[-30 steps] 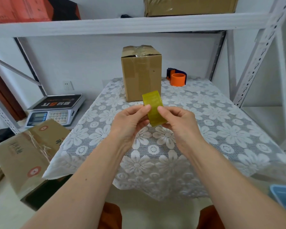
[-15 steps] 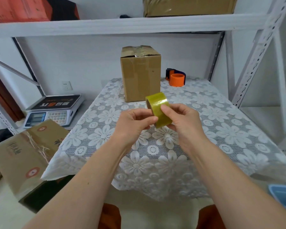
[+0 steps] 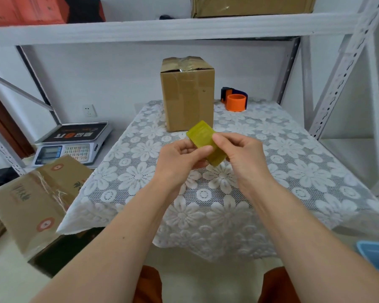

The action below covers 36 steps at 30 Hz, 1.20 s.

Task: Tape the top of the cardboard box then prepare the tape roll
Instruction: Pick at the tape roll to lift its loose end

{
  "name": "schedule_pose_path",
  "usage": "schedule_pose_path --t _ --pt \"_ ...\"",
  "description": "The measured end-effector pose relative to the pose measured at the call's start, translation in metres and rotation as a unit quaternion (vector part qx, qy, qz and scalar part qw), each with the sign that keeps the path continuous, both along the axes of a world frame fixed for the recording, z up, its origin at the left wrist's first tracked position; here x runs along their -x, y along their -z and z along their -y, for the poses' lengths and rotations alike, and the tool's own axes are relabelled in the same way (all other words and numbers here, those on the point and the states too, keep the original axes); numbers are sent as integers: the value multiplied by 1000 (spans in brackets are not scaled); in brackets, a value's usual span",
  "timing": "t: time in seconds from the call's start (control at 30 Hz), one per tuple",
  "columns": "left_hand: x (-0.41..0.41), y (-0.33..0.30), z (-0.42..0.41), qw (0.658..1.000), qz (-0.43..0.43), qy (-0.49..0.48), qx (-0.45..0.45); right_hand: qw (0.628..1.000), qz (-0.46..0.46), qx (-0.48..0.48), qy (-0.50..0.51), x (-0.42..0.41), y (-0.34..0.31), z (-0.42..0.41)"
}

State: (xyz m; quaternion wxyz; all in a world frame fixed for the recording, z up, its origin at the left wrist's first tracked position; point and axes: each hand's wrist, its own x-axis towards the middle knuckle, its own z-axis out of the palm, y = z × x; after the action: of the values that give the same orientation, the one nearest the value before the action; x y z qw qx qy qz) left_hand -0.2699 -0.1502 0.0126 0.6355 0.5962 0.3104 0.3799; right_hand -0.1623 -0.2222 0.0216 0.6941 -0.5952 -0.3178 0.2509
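Head view: both hands grasp the tape roll (image 3: 206,142) in mid-air over the desk (image 3: 293,162), near its front half. Left hand (image 3: 179,159) pinches the roll's near edge with thumb on top; right hand (image 3: 243,153) grips its right side, fingertip on the outer wrap. Box (image 3: 187,95) stands upright at the desk's back, top looks already taped, dispenser (image 3: 234,100) just beside it on the right. Likely hunting for the tape end. Risks: end is hard to see on a clear roll, nail may split the tape lengthwise; freed end could stick back down or fold on itself.
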Motion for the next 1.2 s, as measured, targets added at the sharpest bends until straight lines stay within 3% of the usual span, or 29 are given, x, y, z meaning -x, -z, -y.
schedule_pose_path --t 0.1,0.17,0.23,0.37,0.47,0.53,0.6,0.7,0.8,0.97,1.2 --pt "1 -4 -6 985 105 1 136 992 70 71 72 1 6 -3" --pt "2 -4 -9 965 170 3 201 987 -16 136 87 2 8 -3" --pt "0 -2 -10 950 206 14 234 976 -149 156 33 3 6 -2" --pt "-3 0 -7 934 209 34 288 967 -240 60 -62 6 7 -2" --pt "-3 -2 -5 961 117 42 247 971 -234 -16 -47 3 3 -3" --pt "-5 1 -7 991 -11 -21 130 982 -184 -22 -32 3 0 -3" --pt "-3 3 -10 988 -100 -114 -7 993 -115 -9 -8 2 -1 -1" --pt "3 -1 -12 985 -92 -84 -119 998 -69 4 -13 2 -2 1" --pt "5 -2 -9 992 -72 15 -99 999 -41 12 -14 3 -3 2" --pt "0 4 -8 997 -52 24 -54 999 -47 7 -6 3 -3 1" --pt "-3 6 -11 991 60 100 66 1000 -20 1 -12 6 3 -1"
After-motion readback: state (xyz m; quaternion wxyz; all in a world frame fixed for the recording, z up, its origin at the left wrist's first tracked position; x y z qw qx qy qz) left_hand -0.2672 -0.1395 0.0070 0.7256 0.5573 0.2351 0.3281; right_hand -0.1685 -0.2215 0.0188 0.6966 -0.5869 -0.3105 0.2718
